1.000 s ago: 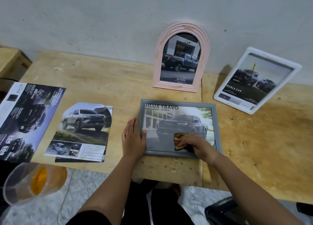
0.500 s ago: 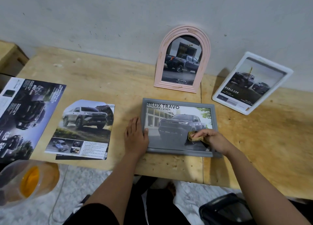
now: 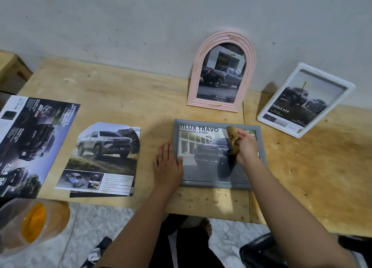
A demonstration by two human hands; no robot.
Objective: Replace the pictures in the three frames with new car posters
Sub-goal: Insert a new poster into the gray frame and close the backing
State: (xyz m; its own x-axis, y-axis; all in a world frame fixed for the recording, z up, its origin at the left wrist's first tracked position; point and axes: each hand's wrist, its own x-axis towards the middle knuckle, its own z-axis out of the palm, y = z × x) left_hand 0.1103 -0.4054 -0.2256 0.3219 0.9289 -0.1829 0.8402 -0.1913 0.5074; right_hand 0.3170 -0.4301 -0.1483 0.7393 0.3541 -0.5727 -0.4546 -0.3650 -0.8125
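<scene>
A grey frame [image 3: 203,184] with a dark pickup poster lies flat near the table's front edge. My left hand [image 3: 168,165] rests flat on its left side, fingers apart, thumb on the frame's border. My right hand [image 3: 246,146] grips a crumpled tan cloth [image 3: 233,138] over the upper right of the glass. A pink arched frame [image 3: 198,82] with a pickup picture leans on the wall behind. At the right leans a white frame [image 3: 263,114], also with a truck poster.
Two loose car posters lie on the wooden table [image 3: 120,94]: a cut one [image 3: 102,157] left of the grey frame and a dark one [image 3: 30,142] at the far left. A clear plastic container [image 3: 26,225] with something orange stands below the table's front left.
My right hand has carried the cloth from the lower middle of the glass, across to the lower right, then up to the upper right. My left hand has stayed on the frame's left side.
</scene>
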